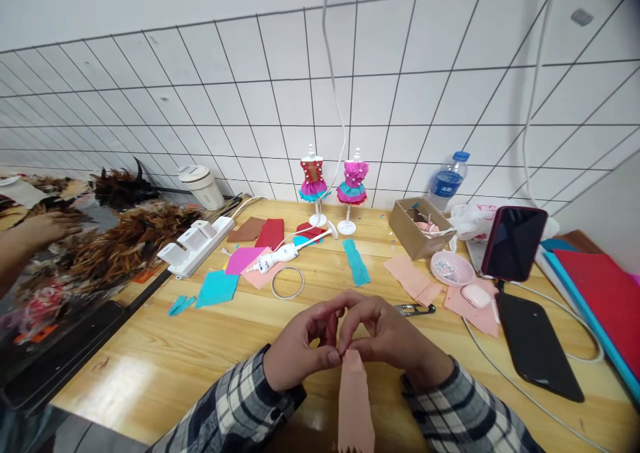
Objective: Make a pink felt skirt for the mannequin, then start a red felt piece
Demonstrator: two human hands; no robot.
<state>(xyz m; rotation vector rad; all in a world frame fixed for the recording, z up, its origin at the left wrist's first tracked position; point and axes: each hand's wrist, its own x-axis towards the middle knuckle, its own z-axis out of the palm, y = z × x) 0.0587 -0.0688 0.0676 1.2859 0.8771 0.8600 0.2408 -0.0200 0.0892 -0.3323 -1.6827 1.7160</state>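
My left hand (305, 349) and my right hand (393, 343) meet over the front of the wooden table, thumbs and fingertips pinched together. Between them they hold the upper end of a peach strip (356, 406), thin like crepe paper or cloth, which hangs down toward me with a jagged lower end. The fingers partly hide its top edge. Just behind my right hand lies a pair of small black snips (415, 309). Beyond my hands are a turquoise strip (357, 263) and a larger peach piece (413, 279).
Two small dress forms (313, 179) wear ruffled outfits by the wall. A white glue gun (277, 258) lies among coloured pieces, beside a bracelet-like ring (287, 283). Rightward are a cardboard box (420, 229), pink dish (453, 268) and phone (540, 346). Another person's hand (53, 225) touches feathers at left.
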